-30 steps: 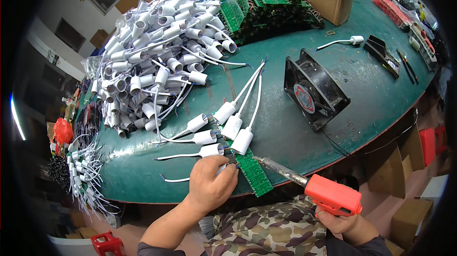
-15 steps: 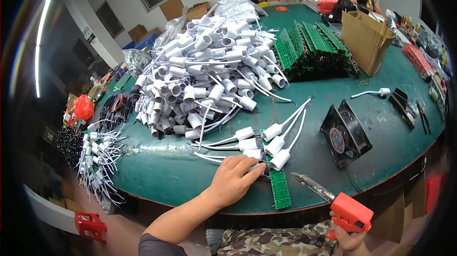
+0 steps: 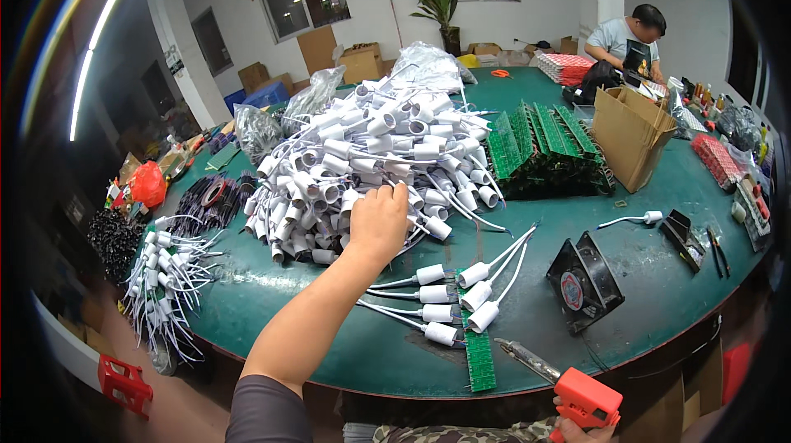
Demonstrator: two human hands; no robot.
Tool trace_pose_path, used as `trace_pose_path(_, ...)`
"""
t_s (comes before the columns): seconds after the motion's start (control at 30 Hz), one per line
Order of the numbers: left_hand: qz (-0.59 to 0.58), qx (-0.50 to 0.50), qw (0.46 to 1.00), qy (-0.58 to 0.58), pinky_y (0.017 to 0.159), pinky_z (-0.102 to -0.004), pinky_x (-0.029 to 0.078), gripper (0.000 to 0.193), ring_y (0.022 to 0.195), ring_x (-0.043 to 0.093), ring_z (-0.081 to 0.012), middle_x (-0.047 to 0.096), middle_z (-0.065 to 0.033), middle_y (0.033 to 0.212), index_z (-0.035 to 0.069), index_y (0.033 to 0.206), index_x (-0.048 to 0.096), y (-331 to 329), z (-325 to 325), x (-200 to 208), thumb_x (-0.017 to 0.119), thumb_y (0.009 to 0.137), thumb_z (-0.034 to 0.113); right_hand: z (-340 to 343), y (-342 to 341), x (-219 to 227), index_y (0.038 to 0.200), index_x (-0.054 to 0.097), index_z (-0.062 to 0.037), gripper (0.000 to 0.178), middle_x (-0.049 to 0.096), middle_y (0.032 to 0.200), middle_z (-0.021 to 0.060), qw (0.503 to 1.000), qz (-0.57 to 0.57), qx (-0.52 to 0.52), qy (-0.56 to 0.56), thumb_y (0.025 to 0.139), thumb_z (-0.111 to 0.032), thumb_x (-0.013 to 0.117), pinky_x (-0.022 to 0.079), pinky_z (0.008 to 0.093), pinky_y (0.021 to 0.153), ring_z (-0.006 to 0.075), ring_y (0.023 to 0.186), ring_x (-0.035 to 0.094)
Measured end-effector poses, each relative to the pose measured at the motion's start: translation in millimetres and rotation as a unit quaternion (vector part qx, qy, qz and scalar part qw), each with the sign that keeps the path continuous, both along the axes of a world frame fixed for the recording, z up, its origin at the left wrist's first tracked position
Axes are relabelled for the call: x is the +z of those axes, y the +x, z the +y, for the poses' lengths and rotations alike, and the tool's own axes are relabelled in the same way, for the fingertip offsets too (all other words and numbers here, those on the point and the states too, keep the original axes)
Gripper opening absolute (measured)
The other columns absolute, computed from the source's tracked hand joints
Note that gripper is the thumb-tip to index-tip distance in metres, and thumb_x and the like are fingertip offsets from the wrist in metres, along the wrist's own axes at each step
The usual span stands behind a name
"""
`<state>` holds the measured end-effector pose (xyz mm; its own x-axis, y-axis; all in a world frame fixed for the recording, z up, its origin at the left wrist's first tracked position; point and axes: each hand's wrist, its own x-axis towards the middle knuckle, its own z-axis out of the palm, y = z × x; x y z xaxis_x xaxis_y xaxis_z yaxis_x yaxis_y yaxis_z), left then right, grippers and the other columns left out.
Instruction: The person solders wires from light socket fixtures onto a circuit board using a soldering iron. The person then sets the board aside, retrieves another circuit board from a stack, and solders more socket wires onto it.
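The left hand [image 3: 379, 216] is over the near side of a large pile of white lamp sockets [image 3: 317, 187], fingers bent down toward it; the back of the hand hides the fingertips, so I cannot tell whether they grip a socket. The pile stands toward the left half of the green surface [image 3: 272, 311], between its near and far edges.

The right hand [image 3: 579, 430], low in view just off the near edge, is closed around the handle of a red soldering gun [image 3: 588, 398]. Its metal tip [image 3: 515, 350] points up and left, near a narrow green circuit board [image 3: 480, 367] but apart from it.

That board lies at the near edge, running away from it, its nearer end bare. Four white sockets [image 3: 437, 314] line its left side and three more [image 3: 484, 316] its right, their white cables pointing outward.

To the right of the board stands a black fan [image 3: 585, 282]. Farther toward the right edge lie a single cabled socket [image 3: 652, 217], a black bracket [image 3: 683, 239] and a pair of pliers [image 3: 718, 253]. Behind the fan, toward the far edge, are stacked green boards [image 3: 544, 142] beside an open cardboard box [image 3: 630, 138]. A bundle of cabled sockets [image 3: 161, 274] hangs over the left edge. Near the far right corner, a co-worker [image 3: 622, 39] bends forward.
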<state>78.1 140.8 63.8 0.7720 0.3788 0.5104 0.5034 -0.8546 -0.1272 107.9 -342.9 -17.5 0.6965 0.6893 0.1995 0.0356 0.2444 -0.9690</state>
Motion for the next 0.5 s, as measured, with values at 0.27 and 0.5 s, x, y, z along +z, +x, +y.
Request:
trace_pose_path(0.27,-0.125,-0.153,0.980,-0.022,0.077,-0.0475,0.054,0.039,0.088,0.067,-0.0379,0.068,-0.0185,0.098,0.000,0.116,0.059,-54,-54,45,0.075,0.081,0.004,-8,9,-5,0.146,0.045,0.0043,0.063,0.068,0.128,0.0220,0.992,-0.127,-0.007,0.003,0.089,0.010,0.070,0.057,0.0323,0.083,0.0229,0.104,0.070)
trace_pose_path(0.5,-0.113,-0.309,0.926,-0.188,0.076,-0.0403,0.054,0.040,0.082,0.066,-0.0326,0.066,-0.0166,0.099,0.002,0.119,0.061,-93,-95,40,0.061,0.080,-0.008,-13,1,-7,0.144,0.048,0.0056,0.063,0.068,0.127,0.0219,0.998,-0.063,0.000,0.014,0.087,0.012,0.071,0.057,0.0316,0.082,0.0218,0.101,0.071)
